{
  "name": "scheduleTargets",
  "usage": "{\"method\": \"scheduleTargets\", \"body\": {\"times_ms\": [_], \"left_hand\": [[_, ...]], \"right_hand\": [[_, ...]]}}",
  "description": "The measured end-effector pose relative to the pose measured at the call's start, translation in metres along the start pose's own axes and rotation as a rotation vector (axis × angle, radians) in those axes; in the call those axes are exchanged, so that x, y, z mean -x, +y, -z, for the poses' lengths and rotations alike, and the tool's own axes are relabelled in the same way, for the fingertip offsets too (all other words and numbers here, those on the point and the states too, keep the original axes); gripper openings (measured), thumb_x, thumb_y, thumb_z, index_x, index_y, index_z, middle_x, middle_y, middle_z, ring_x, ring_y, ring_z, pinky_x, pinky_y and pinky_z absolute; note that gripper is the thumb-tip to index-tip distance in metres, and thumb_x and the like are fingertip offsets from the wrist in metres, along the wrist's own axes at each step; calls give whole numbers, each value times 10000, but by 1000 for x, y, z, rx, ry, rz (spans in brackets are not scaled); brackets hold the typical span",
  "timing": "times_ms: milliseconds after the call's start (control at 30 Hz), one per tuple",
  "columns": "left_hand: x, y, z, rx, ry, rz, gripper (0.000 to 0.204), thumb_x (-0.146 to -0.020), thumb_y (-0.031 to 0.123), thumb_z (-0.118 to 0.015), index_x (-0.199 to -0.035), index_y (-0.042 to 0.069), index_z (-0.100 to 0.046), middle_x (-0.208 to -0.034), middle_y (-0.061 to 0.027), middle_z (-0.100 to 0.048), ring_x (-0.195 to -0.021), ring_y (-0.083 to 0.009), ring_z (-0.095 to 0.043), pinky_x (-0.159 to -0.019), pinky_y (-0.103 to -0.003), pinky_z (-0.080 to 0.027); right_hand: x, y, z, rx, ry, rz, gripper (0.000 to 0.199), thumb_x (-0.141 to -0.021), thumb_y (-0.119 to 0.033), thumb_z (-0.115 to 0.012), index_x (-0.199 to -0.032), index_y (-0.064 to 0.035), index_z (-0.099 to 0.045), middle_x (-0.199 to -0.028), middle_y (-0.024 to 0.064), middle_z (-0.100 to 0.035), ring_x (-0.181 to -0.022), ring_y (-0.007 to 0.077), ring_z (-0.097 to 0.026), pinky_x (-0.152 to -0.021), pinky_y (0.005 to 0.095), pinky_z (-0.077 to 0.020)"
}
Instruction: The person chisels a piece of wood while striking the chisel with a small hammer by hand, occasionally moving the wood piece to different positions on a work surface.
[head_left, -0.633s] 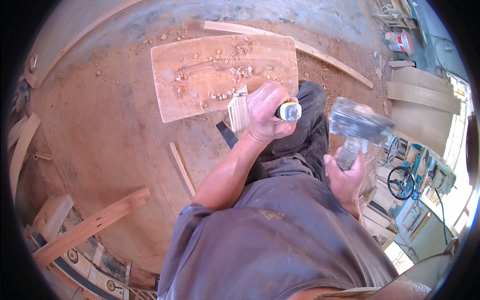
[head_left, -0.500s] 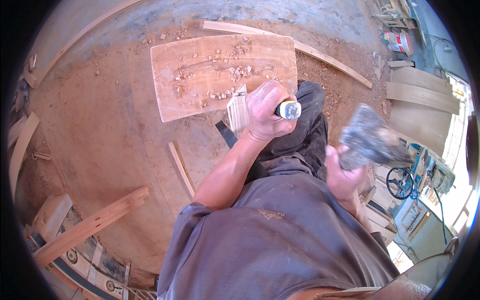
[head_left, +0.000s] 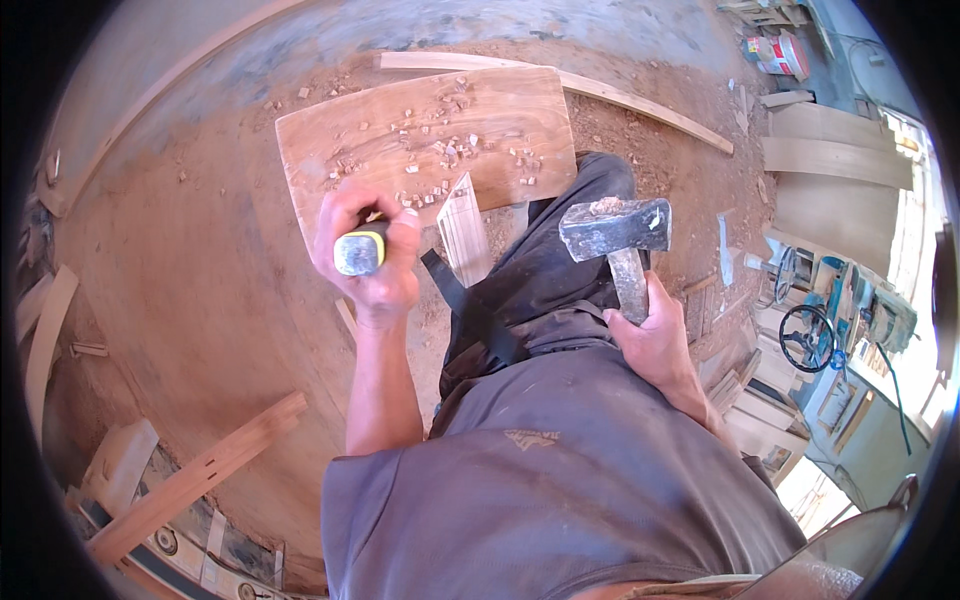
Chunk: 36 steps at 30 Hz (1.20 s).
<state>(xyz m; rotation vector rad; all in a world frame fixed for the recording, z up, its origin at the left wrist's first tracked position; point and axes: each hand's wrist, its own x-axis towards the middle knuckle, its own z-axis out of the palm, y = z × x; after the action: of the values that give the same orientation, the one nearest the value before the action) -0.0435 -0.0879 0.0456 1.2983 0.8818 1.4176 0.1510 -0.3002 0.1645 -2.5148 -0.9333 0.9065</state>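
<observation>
My left hand (head_left: 378, 275) is closed around a tool's yellow-and-black handle with a metal end cap (head_left: 360, 254). It looks like a chisel, but the blade is hidden below the hand. My right hand (head_left: 652, 335) grips the short handle of a hammer (head_left: 615, 230), its worn grey head above my thigh. Between the hands, a pale wood piece (head_left: 463, 235) with a slanted, pointed end lies against my leg and reaches over the near edge of a low wooden board (head_left: 320, 130). Small wood chips (head_left: 455, 148) are scattered over that board.
A long timber strip (head_left: 640, 108) lies beyond the board. To the lower left, a mortised beam (head_left: 200, 475) slants over machinery. Plywood sheets (head_left: 835, 165), a bucket (head_left: 778, 55) and a machine with a black handwheel (head_left: 806, 337) stand on the right. A dark strap (head_left: 470, 305) crosses my leg.
My left hand has moved left, off the wood piece, with its handled tool. My right hand has swung the hammer leftward, and its blurred head is now sharp above my thigh.
</observation>
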Motion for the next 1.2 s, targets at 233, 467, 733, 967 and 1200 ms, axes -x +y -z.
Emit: {"method": "scheduleTargets", "body": {"times_ms": [233,467,733,967,1200], "left_hand": [[5,-12,-71,63,-214,-213,224,-617,19,-652,-837,43,-622,-744,-77,-582,-657,-202,-553,-598,-326,-434],[15,-16,-100,60,-309,-232,206,-580,49,-663,-781,37,-622,-705,-125,-602,-604,-285,-612,-564,-351,-484],[11,-29,-99,96,-245,-245,170,-599,74,-649,-756,55,-587,-659,-98,-558,-554,-288,-560,-526,-361,-442],[7,-20,-95,-62,-308,-184,254,-647,162,-775,-752,70,-563,-681,-122,-558,-623,-340,-579,-569,-406,-452],[-15,-4,-83,3,-646,140,151,-722,48,-694,-724,49,-543,-667,-116,-534,-602,-290,-502,-585,-375,-431]], "right_hand": [[3,-2,7,-96,61,-69,347,-829,-102,-721,-1126,27,-595,-862,115,-678,-804,140,-611,-750,329,-510],[-2,-14,18,-132,88,-143,319,-821,-73,-725,-1109,7,-615,-865,50,-669,-786,101,-574,-730,300,-501],[2,-32,15,-285,381,152,291,-848,6,-747,-1101,-14,-603,-837,10,-627,-729,79,-591,-644,244,-497],[-25,-50,8,244,112,387,352,-864,-71,-701,-1187,15,-591,-844,248,-684,-835,396,-716,-723,407,-554],[-5,-45,2,3,147,85,305,-841,-66,-720,-1111,17,-602,-815,120,-699,-764,146,-660,-701,341,-525]]}}
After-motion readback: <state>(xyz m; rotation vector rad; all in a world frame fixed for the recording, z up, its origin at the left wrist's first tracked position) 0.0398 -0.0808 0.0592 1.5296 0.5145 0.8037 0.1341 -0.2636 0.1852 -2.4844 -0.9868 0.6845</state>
